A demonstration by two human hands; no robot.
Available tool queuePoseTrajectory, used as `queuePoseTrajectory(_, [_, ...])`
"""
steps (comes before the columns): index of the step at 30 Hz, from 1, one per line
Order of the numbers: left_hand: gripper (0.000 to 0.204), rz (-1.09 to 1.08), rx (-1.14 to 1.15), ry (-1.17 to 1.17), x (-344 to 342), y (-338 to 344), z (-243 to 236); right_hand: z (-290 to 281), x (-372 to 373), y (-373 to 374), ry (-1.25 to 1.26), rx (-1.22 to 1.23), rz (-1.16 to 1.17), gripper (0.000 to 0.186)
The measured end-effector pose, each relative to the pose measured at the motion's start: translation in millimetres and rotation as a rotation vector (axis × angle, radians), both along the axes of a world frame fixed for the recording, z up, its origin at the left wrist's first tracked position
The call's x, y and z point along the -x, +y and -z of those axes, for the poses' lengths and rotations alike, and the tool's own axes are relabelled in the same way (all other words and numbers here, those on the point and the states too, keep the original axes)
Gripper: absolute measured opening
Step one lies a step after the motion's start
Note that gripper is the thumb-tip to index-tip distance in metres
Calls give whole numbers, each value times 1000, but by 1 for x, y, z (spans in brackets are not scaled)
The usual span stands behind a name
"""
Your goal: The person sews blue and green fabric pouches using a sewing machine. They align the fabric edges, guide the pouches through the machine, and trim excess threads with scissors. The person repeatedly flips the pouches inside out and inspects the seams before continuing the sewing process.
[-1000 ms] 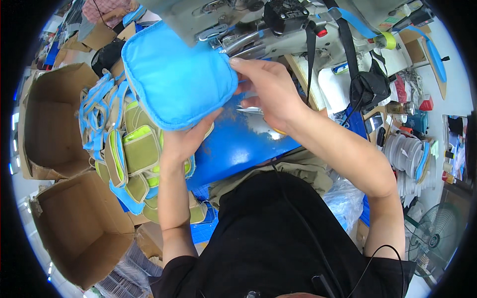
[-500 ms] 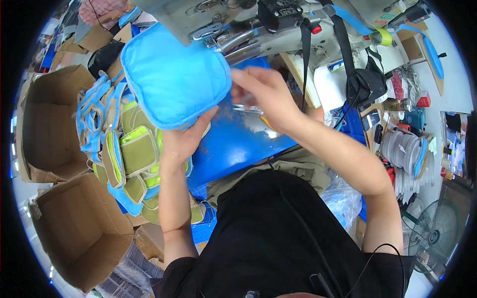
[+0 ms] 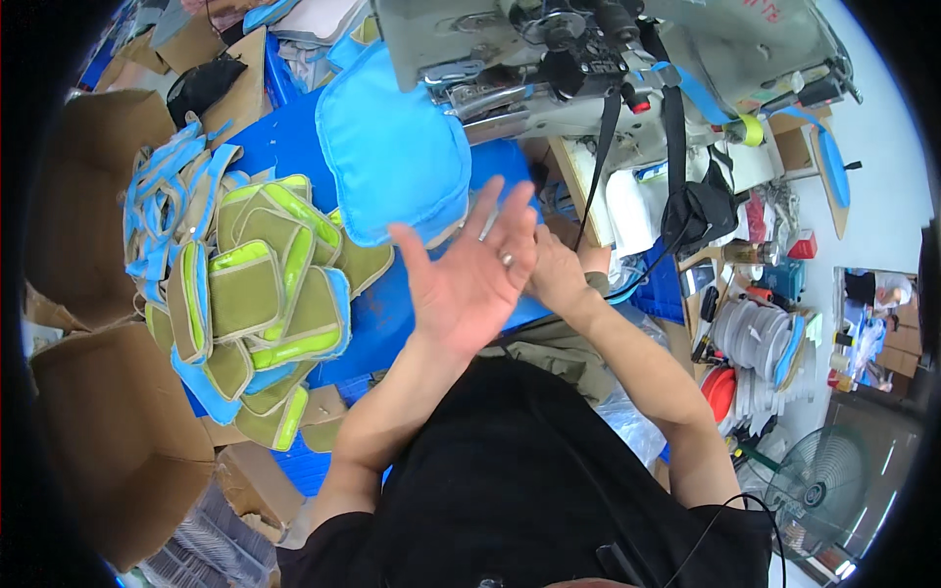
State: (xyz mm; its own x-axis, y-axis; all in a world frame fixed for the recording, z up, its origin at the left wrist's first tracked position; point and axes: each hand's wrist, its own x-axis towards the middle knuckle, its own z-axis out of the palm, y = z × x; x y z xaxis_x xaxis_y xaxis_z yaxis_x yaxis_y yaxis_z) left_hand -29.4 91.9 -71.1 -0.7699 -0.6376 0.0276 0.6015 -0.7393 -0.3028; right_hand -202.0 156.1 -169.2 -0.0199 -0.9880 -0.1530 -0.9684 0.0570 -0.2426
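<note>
- Since the earlier frames, the light blue padded fabric panel [image 3: 394,149] has left the hands: half a second ago both hands held it up, and now it lies flat on the blue work surface [image 3: 294,147], close under the grey industrial sewing machine [image 3: 588,49].
- In the head view, the left hand [image 3: 469,279] is raised with the palm open and the fingers [image 3: 510,220] spread. It holds nothing, and a ring shows on one finger. Its fingertips are near the lower right corner of the panel, probably because it has just let the panel go.
- The right hand [image 3: 557,274] is mostly hidden behind the left one. It is not possible to tell if it is open or closed, or if it holds something.
- To the person's left, a pile of olive green pouches with yellow-green and blue edging [image 3: 265,304] lies on the same surface, likely stacked there to be within easy reach.
- Brown cardboard boxes [image 3: 88,431] stand further left, below the table edge.
- A black strap [image 3: 676,137] hangs down from the machine on the right side.
- A grey fan [image 3: 828,495] stands on the floor at the lower right.
</note>
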Motion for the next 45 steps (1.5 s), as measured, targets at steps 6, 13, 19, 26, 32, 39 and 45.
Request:
queuePoseTrajectory(6, [69,-188,186,-390,2,-36,-6,-6,5,6,-418,-193,198,96])
queuePoseTrajectory(13, [32,-508,529,-1101,-9,-36,-35,-131,-6,39,-1446,-167,356,80])
queuePoseTrajectory(19, [30,-507,570,-1156,-11,-38,-40,-216,-10,15,-1628,-185,252,74])
queuePoseTrajectory(26, [28,-513,569,-1147,-9,-39,-36,-227,1,2,-1683,-330,323,74])
queuePoseTrajectory(32, [27,-505,569,-1135,-10,-39,-35,-226,2,-2,-1650,-332,317,72])
queuePoseTrajectory(39, [26,-488,540,-1122,-10,-38,-33,-229,2,-5,-1601,-347,277,67])
queuePoseTrajectory(45, [24,-448,497,-1090,-7,-39,-35,-235,-10,-4,-1460,-281,288,79])
